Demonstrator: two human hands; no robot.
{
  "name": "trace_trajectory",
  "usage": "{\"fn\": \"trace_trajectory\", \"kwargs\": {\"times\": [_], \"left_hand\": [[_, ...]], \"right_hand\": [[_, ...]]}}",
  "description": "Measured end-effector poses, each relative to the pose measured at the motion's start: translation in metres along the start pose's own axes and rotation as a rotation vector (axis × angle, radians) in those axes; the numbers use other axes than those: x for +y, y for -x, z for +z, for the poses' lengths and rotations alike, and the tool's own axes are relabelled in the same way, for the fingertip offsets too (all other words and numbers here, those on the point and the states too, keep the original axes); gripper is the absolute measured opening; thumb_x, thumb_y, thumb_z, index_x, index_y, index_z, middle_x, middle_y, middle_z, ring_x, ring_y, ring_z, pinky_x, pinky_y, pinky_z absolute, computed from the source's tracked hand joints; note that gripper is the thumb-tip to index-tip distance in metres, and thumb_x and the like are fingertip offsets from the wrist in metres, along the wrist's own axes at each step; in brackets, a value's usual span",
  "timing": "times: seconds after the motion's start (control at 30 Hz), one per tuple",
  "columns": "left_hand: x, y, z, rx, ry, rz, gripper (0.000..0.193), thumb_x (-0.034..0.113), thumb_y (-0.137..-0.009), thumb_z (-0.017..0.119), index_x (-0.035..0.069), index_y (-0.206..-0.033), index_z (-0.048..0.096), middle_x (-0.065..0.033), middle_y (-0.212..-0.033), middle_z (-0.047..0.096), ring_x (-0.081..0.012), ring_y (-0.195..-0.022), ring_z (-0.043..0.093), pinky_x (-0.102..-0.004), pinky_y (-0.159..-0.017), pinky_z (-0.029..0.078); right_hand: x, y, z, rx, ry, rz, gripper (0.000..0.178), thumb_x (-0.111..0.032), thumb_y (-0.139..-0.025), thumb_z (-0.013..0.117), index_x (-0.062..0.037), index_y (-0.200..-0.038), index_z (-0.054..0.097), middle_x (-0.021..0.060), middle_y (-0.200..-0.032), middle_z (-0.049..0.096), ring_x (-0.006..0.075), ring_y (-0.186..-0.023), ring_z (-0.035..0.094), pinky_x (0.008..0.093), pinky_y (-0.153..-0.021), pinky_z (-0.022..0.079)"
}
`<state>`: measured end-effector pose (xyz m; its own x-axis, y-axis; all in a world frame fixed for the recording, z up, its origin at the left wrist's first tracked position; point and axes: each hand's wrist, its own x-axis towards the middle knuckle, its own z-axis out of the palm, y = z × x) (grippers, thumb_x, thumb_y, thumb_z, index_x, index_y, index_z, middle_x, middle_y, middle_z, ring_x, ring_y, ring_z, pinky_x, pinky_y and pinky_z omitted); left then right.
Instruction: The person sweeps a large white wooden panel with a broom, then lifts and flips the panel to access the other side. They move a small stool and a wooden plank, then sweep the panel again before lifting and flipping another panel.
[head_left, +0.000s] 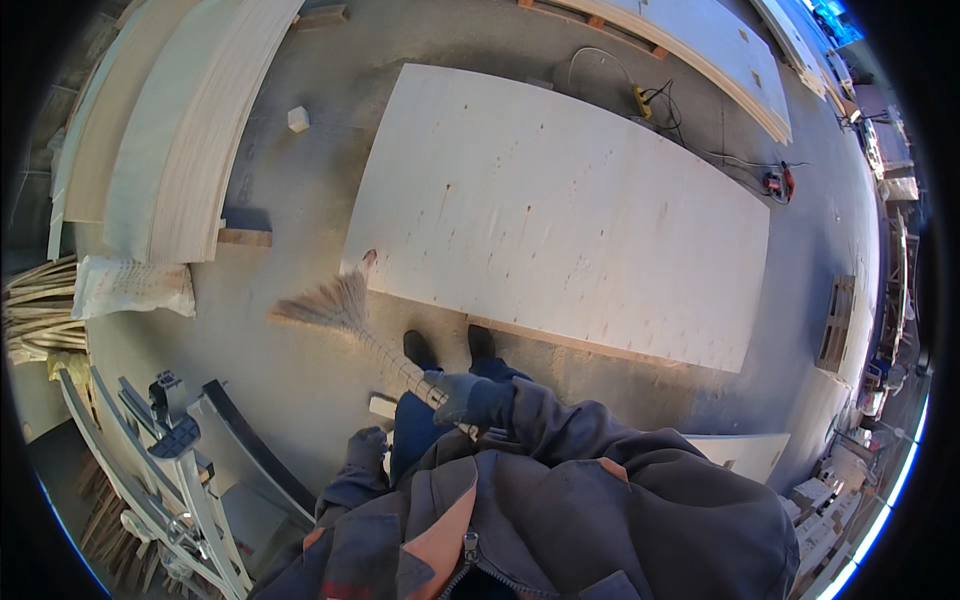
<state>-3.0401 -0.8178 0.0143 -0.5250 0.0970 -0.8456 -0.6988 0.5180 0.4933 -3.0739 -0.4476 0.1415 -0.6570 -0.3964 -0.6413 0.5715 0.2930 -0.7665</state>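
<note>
A straw broom [345, 312] slants across the space in front of my body, its bristles fanned out to the left. My right hand [462, 398], in a dark glove, is wrapped round the broom's bound handle close to the top end. The bristles reach near the left corner of a large pale plywood sheet [570, 220] that is flecked with brown spots. Low beside my left leg, my gloved left hand [367, 446] is curled closed, apart from the broom. What it holds, if anything, is hidden.
Stacked boards [190, 140] stand at far left, above a white sack [135, 288]. Metal rails with clamps [175, 440] rise at lower left. Beyond the sheet lie a yellow power strip [642, 101] with cables and a red power tool [777, 185]. Another board stack [690, 45] is behind.
</note>
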Motion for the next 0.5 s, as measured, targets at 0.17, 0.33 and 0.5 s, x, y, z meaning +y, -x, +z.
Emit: {"fn": "trace_trajectory", "kwargs": {"times": [0.17, 0.33, 0.5], "left_hand": [[0.022, -0.002, -0.008, 0.085, -0.112, 0.162, 0.013, 0.013, -0.082, 0.059, 0.002, -0.086, 0.064, -0.0045, -0.069, 0.060, -0.0142, -0.056, 0.056, -0.0279, -0.051, 0.044], [0.041, 0.001, 0.001, 0.009, 0.034, -0.030, 0.006, 0.012, -0.083, 0.057, 0.007, -0.081, 0.060, -0.0032, -0.068, 0.056, -0.0126, -0.055, 0.054, -0.0274, -0.048, 0.043], [0.026, 0.012, 0.003, 0.027, 0.074, 0.018, 0.012, 0.012, -0.084, 0.056, 0.006, -0.074, 0.057, -0.0027, -0.066, 0.054, -0.0123, -0.053, 0.054, -0.0272, -0.046, 0.043]], "right_hand": [[0.038, 0.052, -0.035, 0.176, -0.056, -0.063, 0.088, -0.024, -0.072, 0.074, -0.0031, -0.145, 0.029, 0.0235, -0.126, 0.054, 0.0321, -0.114, 0.055, 0.0347, -0.096, 0.043], [0.069, 0.100, -0.074, 0.545, -0.033, -0.035, 0.085, -0.019, -0.072, 0.076, -0.0075, -0.145, 0.034, 0.0197, -0.125, 0.056, 0.0286, -0.112, 0.056, 0.0339, -0.097, 0.044], [0.144, 0.141, -0.115, 0.901, -0.376, 0.134, 0.082, -0.005, -0.076, 0.072, -0.0113, -0.146, 0.030, 0.0158, -0.090, 0.062, 0.0199, -0.054, 0.060, 0.0329, -0.045, 0.052]]}}
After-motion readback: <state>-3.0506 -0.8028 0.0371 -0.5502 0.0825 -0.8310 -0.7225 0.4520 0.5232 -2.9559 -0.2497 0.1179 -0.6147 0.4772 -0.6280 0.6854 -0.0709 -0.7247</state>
